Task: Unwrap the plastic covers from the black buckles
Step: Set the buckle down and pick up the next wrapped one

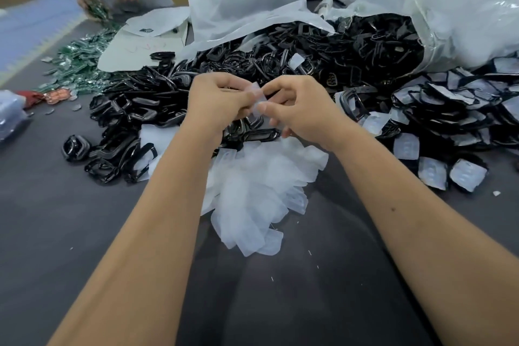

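together, left hand [217, 101], right hand [295, 109], pinching plastic cover [258, 98]

both forearms are bare right up to the lower edge of view, with no sleeve or cuff showing. the left hand [217, 101] and right hand [297, 109] wear no gloves. a small dark mole sits on the right forearm.

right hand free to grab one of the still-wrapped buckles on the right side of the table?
Probably not yet: the right hand is pinching a plastic cover together with the left hand. The wrapped buckles lie uncovered beside it.
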Action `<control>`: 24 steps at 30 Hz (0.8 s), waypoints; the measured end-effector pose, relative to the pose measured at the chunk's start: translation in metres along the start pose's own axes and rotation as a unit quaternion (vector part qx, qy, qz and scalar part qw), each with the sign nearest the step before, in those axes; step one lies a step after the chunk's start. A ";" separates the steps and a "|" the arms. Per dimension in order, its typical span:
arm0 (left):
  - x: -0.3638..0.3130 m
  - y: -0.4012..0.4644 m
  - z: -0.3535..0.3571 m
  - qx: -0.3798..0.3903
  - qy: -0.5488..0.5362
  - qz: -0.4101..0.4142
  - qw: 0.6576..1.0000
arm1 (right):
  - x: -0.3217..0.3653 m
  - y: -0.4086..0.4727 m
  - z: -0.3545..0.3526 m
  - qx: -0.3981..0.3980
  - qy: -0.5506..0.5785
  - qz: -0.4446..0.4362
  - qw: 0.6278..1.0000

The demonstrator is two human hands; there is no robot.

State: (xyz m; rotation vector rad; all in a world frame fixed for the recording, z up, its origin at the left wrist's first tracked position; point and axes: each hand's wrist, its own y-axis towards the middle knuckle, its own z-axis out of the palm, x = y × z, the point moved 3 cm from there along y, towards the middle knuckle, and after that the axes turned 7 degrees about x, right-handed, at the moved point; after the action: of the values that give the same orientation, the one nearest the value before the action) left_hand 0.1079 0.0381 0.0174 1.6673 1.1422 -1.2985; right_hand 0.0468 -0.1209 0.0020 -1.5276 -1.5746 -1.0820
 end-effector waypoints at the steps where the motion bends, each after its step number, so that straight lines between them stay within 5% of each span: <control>1: 0.000 -0.003 0.001 0.013 -0.016 -0.003 1.000 | 0.000 0.001 0.004 0.003 0.029 -0.010 1.000; 6: 0.008 -0.009 -0.001 0.000 -0.020 0.007 1.000 | -0.007 0.003 0.007 -0.047 0.059 -0.019 0.997; 9: 0.015 -0.009 -0.006 -0.041 0.009 0.034 0.999 | -0.011 0.003 0.009 -0.060 -0.018 -0.023 0.998; 13: 0.022 -0.007 -0.015 -0.121 0.251 0.075 0.958 | -0.016 0.001 0.008 -0.140 -0.089 -0.020 0.986; 18: 0.030 -0.001 0.006 -0.053 0.430 0.027 0.901 | -0.023 0.000 0.008 -0.193 -0.066 0.001 0.979; 24: 0.028 0.001 0.013 -0.024 0.417 0.026 0.908 | -0.023 -0.001 0.008 -0.208 -0.062 0.001 0.976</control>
State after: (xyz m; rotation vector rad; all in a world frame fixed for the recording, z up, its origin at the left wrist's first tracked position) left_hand 0.1075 0.0320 -0.0127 2.2725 1.5577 -0.4750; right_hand 0.0481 -0.1240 -0.0222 -1.9011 -1.4883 -1.4034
